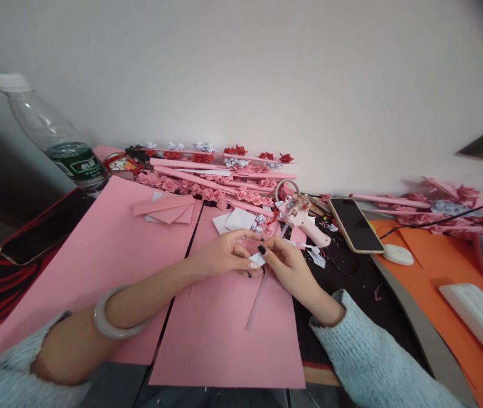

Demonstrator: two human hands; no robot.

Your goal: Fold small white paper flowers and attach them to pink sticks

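Observation:
A small piece of folded white paper (257, 260) is held between my two hands, over the pink sheet (224, 340). My left hand (227, 252) pinches its left side with the thumb, the other fingers curled behind. From the right, my right hand (286, 263) grips it between thumb and forefinger; its remaining fingers are partly hidden. Below the hands a long translucent stick (256, 306), like a glue stick, slants across the pink sheet. Just beyond them lie white paper squares (235, 220) and a pale pink glue gun (307, 225).
Pink paper flowers and rolled stems (199, 180) are piled along the wall. Folded pink pieces (169, 208) rest on another pink sheet (109, 272). A bottle (67, 136) leans at left. A phone (355, 225), white mouse (398, 254) and orange sheets (428, 283) lie at right.

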